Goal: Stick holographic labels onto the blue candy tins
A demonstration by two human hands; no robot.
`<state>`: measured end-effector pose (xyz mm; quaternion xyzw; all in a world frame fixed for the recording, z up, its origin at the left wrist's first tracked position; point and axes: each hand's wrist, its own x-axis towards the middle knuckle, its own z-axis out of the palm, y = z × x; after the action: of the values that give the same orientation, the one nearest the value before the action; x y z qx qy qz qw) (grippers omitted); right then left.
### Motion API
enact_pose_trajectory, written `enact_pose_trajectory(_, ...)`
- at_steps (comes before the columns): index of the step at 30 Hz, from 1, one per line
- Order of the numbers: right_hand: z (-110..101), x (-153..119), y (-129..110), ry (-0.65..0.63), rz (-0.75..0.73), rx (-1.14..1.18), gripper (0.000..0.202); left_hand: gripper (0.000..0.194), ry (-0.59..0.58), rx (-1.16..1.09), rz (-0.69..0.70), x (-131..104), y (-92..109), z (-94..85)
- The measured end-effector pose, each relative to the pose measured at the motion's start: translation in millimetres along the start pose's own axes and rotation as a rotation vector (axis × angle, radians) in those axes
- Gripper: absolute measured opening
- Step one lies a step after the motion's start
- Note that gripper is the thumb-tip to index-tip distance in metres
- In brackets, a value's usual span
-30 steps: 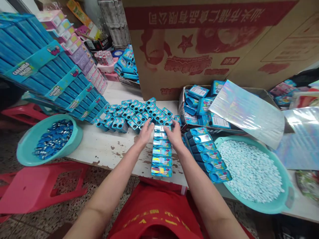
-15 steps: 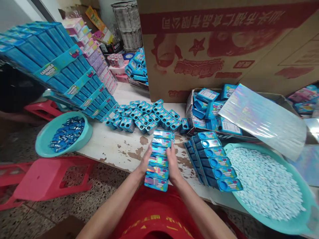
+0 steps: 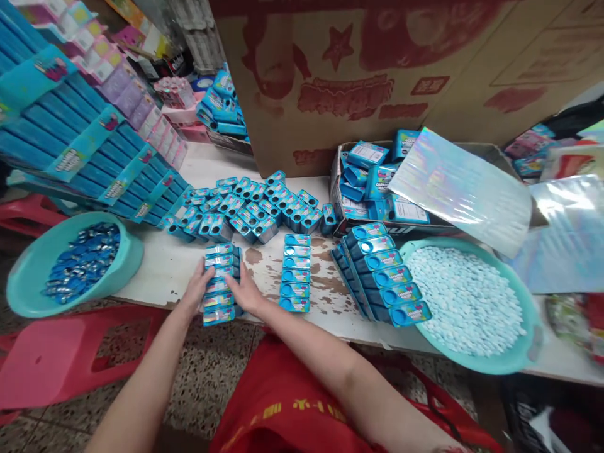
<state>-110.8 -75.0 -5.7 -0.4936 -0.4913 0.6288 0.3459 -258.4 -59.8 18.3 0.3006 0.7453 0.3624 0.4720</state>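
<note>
A row of small blue candy boxes (image 3: pixel 218 284) with shiny tops is held between my two hands near the table's front edge. My left hand (image 3: pixel 194 290) presses along the row's left side. From the other side my right hand (image 3: pixel 245 290) grips it, with the thumb reaching over the tops. A second row of blue boxes (image 3: pixel 296 274) stands by itself just to the right, untouched. Behind my hands lies a spread of loose blue boxes (image 3: pixel 252 207) with dark round holes. Further right, a tilted stack of blue boxes (image 3: pixel 384 274) leans beside a basin.
On the right a turquoise basin (image 3: pixel 532 314) holds pale blue candies. Wrapped blue sweets fill another basin (image 3: pixel 134 258) at left, above a red stool (image 3: pixel 42 362). Tall stacked boxes (image 3: pixel 94 138) rise at left. A large carton (image 3: pixel 302 138) and an open box (image 3: pixel 336 182) stand behind.
My hands have moved left with a row of boxes. A separate row now stands on the table to their right. The view has shifted rightward.
</note>
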Motion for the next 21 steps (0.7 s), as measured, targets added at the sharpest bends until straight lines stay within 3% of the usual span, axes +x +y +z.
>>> enact_pose_trajectory(2,-34,-55,-4,0.03,-0.119,-0.105,0.057,0.05,0.154,0.2,0.264,-21,7,6.5)
enact_pose_trajectory(3,-53,-87,-3,0.062,-0.17,-0.15,0.042,0.047,0.183,0.292,0.394,-37,8,13.7)
enact_pose_trajectory(4,-73,-120,0,0.087,-0.196,-0.202,0.028,0.041,0.137,0.362,0.51,-56,7,24.3)
enact_pose_trajectory(5,-92,-152,5,0.154,-0.205,-0.256,0.021,0.032,0.001,0.399,0.597,-76,4,38.2)
enact_pose_trajectory(8,-138,-226,31,0.382,-0.21,-0.491,0.012,0.021,-0.699,0.453,0.755,-133,-15,95.3)
enact_pose_trajectory(9,-148,-241,41,0.45,-0.204,-0.57,0.012,0.024,-0.863,0.504,0.784,-146,-23,116.2)
enact_pose_trajectory(11,-159,-255,59,0.538,-0.212,-0.722,0.017,0.027,-0.989,0.703,0.777,-159,-37,153.8)
enact_pose_trajectory(14,-161,-247,78,0.588,-0.237,-0.919,0.03,0.026,-0.985,1.079,0.656,-157,-48,187.9)
enact_pose_trajectory(16,-157,-234,86,0.621,-0.263,-1.041,0.035,0.027,-0.938,1.208,0.602,-150,-50,194.5)
enact_pose_trajectory(21,-148,-211,99,0.608,-0.264,-1.266,0.039,0.03,-0.89,1.255,0.627,-142,-54,188.0)
